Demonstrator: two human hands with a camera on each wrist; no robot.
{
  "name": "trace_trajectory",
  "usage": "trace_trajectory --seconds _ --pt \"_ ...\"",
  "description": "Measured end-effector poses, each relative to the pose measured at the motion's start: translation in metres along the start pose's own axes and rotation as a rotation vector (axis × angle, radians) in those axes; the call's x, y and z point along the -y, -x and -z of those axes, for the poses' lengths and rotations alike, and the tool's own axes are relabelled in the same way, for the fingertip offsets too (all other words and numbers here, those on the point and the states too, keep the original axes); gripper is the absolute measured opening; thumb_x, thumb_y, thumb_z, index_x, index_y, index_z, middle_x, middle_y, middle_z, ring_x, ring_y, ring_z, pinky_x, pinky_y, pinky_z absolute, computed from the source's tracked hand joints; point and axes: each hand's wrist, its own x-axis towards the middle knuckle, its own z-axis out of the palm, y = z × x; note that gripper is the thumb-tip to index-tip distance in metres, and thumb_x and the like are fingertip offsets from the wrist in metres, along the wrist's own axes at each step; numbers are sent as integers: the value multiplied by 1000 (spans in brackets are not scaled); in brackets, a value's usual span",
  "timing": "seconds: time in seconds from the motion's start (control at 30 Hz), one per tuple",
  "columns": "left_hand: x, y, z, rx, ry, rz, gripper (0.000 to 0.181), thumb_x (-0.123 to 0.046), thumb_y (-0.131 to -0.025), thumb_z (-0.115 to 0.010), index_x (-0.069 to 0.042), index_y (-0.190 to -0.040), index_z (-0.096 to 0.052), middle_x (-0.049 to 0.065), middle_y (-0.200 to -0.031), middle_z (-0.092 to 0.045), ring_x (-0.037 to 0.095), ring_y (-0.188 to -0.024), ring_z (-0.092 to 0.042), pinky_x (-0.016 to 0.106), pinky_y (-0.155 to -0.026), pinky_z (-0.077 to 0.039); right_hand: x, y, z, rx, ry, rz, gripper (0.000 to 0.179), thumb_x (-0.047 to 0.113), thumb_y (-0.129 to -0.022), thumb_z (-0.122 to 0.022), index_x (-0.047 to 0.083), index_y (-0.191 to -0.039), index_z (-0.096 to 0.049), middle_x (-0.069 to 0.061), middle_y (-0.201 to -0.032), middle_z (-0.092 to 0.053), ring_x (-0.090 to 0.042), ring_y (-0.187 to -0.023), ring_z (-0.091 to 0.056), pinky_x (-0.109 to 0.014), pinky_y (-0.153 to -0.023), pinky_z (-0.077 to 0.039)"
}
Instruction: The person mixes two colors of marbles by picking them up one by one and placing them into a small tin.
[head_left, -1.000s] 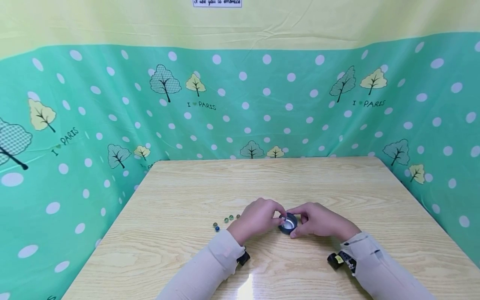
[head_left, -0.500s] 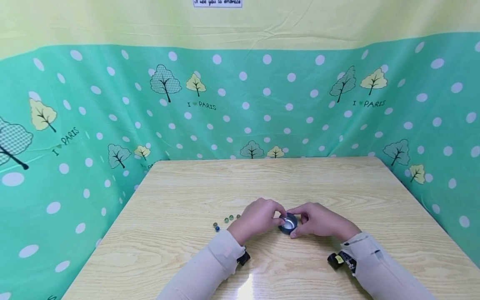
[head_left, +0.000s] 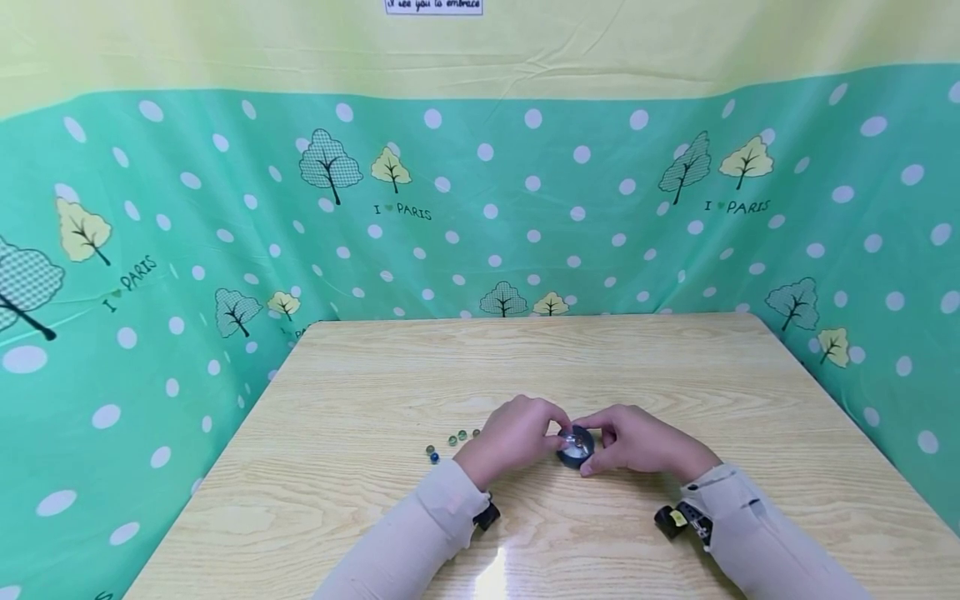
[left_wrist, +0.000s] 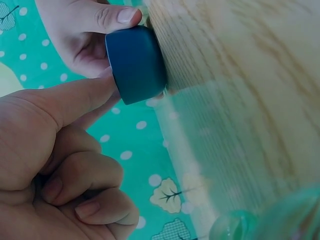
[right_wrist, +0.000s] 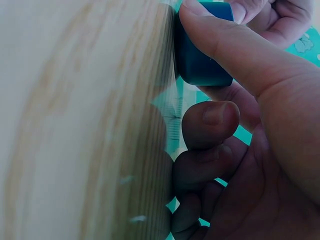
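A small dark-blue cup [head_left: 577,460] with a shiny silvery inside stands on the table between the hands. My right hand [head_left: 647,439] grips its side between thumb and forefinger; the other fingers curl loosely below in the right wrist view. My left hand [head_left: 517,437] has thumb and forefinger at the cup's mouth, the tips dipping inside. Its remaining fingers are folded in the left wrist view. Whether those tips pinch anything is hidden by the cup wall [left_wrist: 137,65]. A small dark spot, perhaps a marble, shows inside the cup.
Several glass marbles lie left of the left hand: a blue marble [head_left: 435,458], a brownish marble [head_left: 431,449], a green marble [head_left: 453,441] and others. The wooden table [head_left: 525,358] meets a green dotted curtain [head_left: 457,208] at the back and sides.
A small glassy thing seen at the left fingertips a second ago no longer shows there. A dark spot now appears inside the cup. Both hands have stayed in place.
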Motion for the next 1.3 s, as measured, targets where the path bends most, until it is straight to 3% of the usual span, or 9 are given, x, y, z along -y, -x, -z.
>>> trace_trajectory --seconds 0.27,0.47,0.77,0.97,1.1,1.3 --pt "2 3 6 -2 5 25 18 -23 -92 -80 -25 -110 -80 -5 -108 -78 5 -73 -57 23 -66 -46 -1 -1 0 7 11 34 59 41 -77 -91 33 -132 -70 2 -69 -56 -10 -57 -48 -24 -50 -39" --pt "2 6 11 -2 8 17 19 -26 -92 -81 -25 -111 -80 -7 -101 -77 7 -68 -54 23 -62 -44 -1 -1 0 8 17 34 58 42 -77 -91 35 -131 -71 3 -69 -56 -10 -57 -48 -24 -50 -39" --pt "9 12 18 -17 -19 29 19 -28 -91 -81 -26 -110 -79 -4 -108 -78 5 -72 -57 24 -67 -48 0 -1 1 6 36 31 58 42 -78 -91 31 -132 -71 3 -73 -61 -11 -59 -50 -25 -52 -41" --pt "17 21 26 -31 -41 64 19 -30 -91 -81 -28 -110 -79 -9 -94 -75 6 -66 -52 24 -62 -45 0 -1 1 -13 38 -3 63 42 -76 -92 26 -133 -71 1 -76 -62 -14 -63 -53 -26 -53 -41" --pt "24 29 32 -52 -43 86 19 -30 -91 -81 -27 -110 -79 -11 -74 -65 7 -61 -49 25 -56 -43 1 0 1 -16 26 -11 66 41 -75 -93 23 -134 -70 0 -76 -62 -14 -63 -53 -26 -53 -41" --pt "34 43 43 -77 -29 111 19 -29 -91 -81 -25 -110 -79 -10 -62 -52 7 -56 -43 25 -51 -38 1 -1 -1 -12 30 -1 65 41 -76 -92 22 -135 -70 1 -75 -61 -13 -62 -52 -26 -53 -42"
